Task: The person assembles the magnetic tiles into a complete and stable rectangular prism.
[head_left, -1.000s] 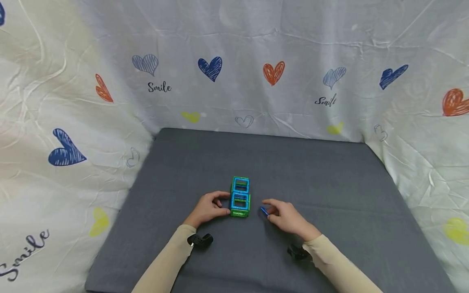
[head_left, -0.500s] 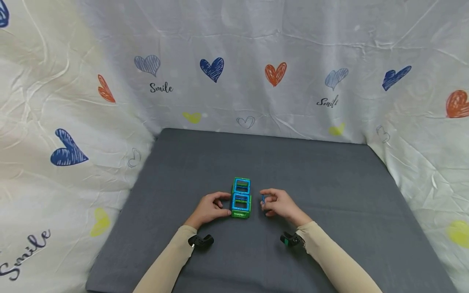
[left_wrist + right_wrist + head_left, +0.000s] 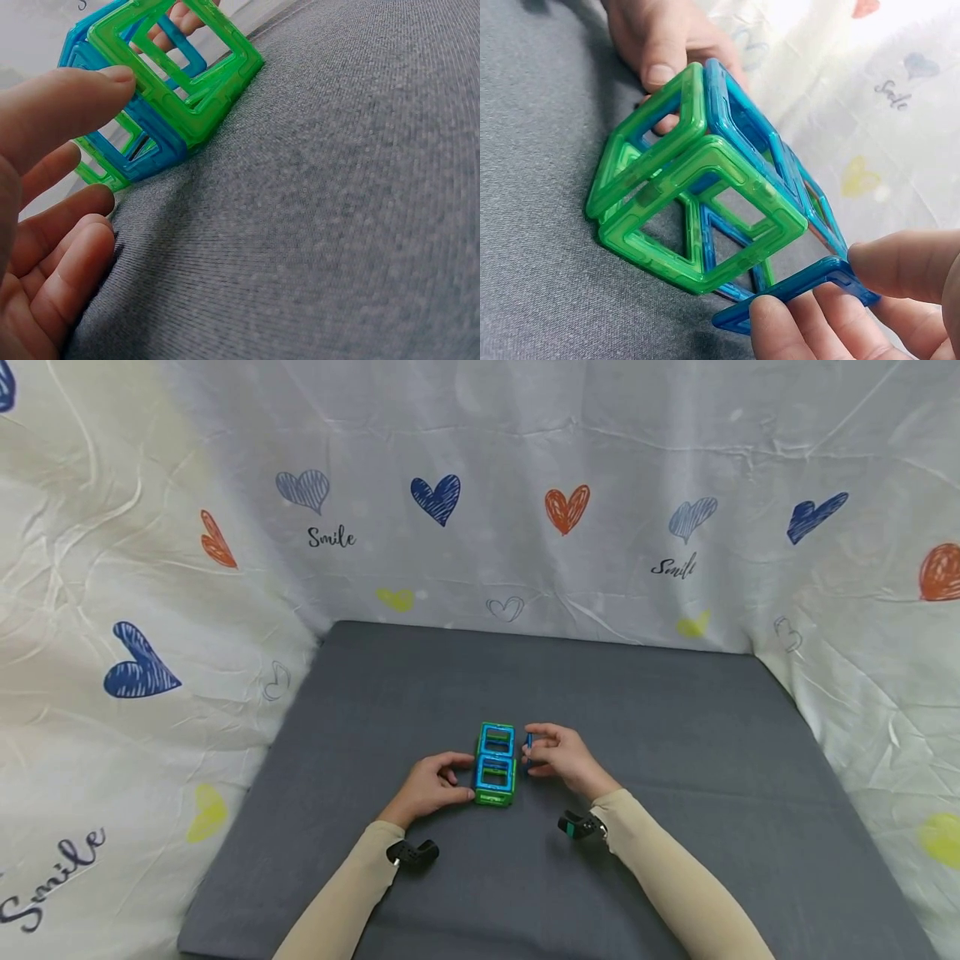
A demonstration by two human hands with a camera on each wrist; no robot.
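Observation:
A two-cube block of green and blue magnetic tiles (image 3: 495,797) stands on the grey cloth, with blue square frames on top. My left hand (image 3: 426,789) holds its left side, thumb and index finger spread across the near cube; the other fingers curl below in the left wrist view. To the right of the block, my right hand (image 3: 564,758) pinches a blue magnetic tile (image 3: 810,277) on edge between thumb and fingers. In the right wrist view this tile is close beside the block's blue edge; whether they touch I cannot tell. Green frames (image 3: 705,217) face that camera.
A dark grey cloth-covered table (image 3: 637,710) spreads around the hands. White curtain fabric (image 3: 495,435) printed with hearts hangs behind it and at both sides. Each wrist carries a black strap (image 3: 412,853).
My right hand has moved away from me and a little left, bringing the blue tile upright near the far cube's right side. My left hand and the block stay put.

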